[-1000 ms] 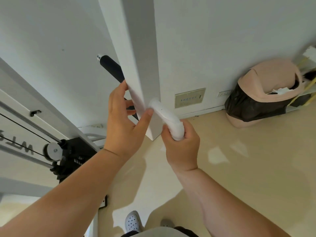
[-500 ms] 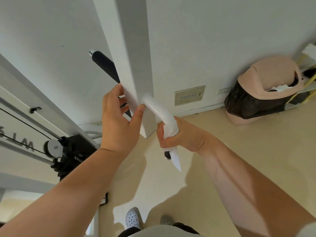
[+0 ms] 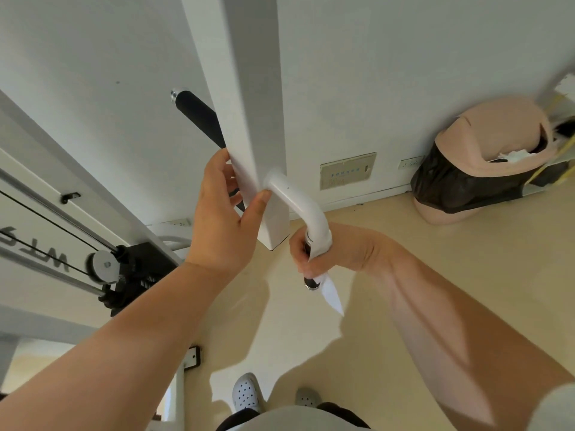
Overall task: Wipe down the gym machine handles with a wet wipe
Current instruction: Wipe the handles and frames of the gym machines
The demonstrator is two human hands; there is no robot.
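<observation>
left grip (image 3: 217,219) clasps white square metal post (image 3: 249,88) | right grip (image 3: 326,256) wraps thin white wet wipe (image 3: 331,295) round curved white tubular handle (image 3: 298,200)

Centre, the post (image 3: 249,88) is smooth white painted metal; the bent tube (image 3: 298,200) off it shines more. Upper left, the grip (image 3: 199,115) is matt black with a bright metal cap (image 3: 175,95). The wipe (image 3: 331,295) is a thin white sheet. The floor (image 3: 435,275) is glossy beige; at right, the bin (image 3: 497,132) is matt pink plastic and its bag (image 3: 460,185) shiny black film.
</observation>
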